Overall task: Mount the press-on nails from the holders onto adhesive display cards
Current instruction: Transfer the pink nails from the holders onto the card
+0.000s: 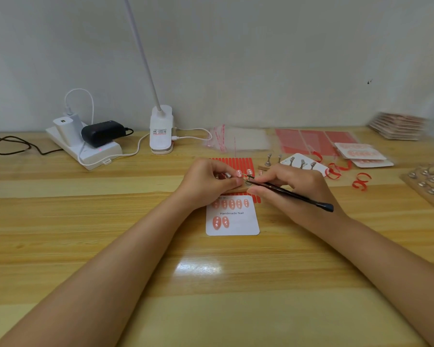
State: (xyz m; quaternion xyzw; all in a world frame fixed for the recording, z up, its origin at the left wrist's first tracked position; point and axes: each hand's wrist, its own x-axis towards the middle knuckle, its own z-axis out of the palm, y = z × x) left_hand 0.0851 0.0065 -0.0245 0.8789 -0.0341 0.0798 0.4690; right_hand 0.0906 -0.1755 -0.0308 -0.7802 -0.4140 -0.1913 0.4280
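Note:
A white display card (pixel 238 225) printed "Handmade Nail" lies in the middle of the table, with several pink nails (pixel 231 203) along its top row and two more in its lower row. Just above it my left hand (pixel 208 182) grips a small wooden nail holder (pixel 239 189). Pink nails (pixel 239 173) stand on that holder's pegs. My right hand (pixel 296 190) pinches a thin black tool (pixel 290 192) whose tip meets the holder near one nail. A red adhesive strip sheet (pixel 236 162) lies under both hands.
Behind my right hand are bare metal nail stands (pixel 302 162), finished cards (pixel 363 154), red sheets (pixel 313 141) and curled red peel strips (pixel 360 181). At far right sits a wooden board of stands (pixel 429 182). A clip lamp (pixel 161 131) and a power strip (pixel 85 144) occupy the back left.

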